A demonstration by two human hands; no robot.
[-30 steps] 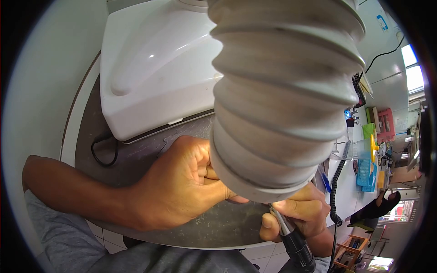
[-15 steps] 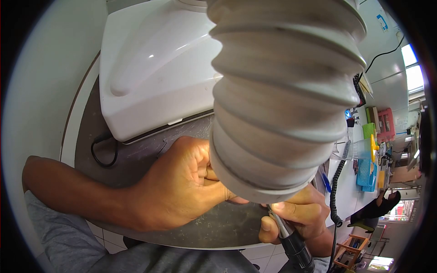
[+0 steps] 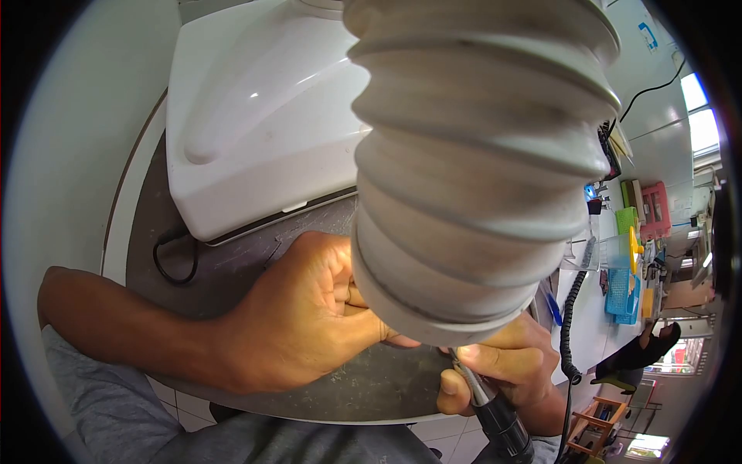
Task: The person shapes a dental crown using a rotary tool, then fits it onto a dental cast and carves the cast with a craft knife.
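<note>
Over the dark tabletop, my left hand [image 3: 309, 325] has its fingers curled inward, and their tips vanish behind a wide ribbed hose [image 3: 479, 170]. Whatever those fingers hold is hidden by the hose's rim. My right hand [image 3: 510, 359] grips a rotary handpiece [image 3: 495, 410] with a metal front and a black body, its tip pointing up and left toward my left fingertips. The thumb and a finger of my right hand press near the handpiece's metal nose, just under the hose opening.
A white machine housing [image 3: 263, 116] stands behind my left hand, with a black cable [image 3: 178, 278] beside it. A coiled black cord [image 3: 569, 332] hangs at the right. Farther right are blue baskets [image 3: 621, 294], a pink basket [image 3: 655, 210], a wooden stool [image 3: 593, 425] and another person [image 3: 634, 359].
The hose and white housing appear slightly farther left in view. Both hands keep nearly the same pose, with the handpiece still in my right hand.
</note>
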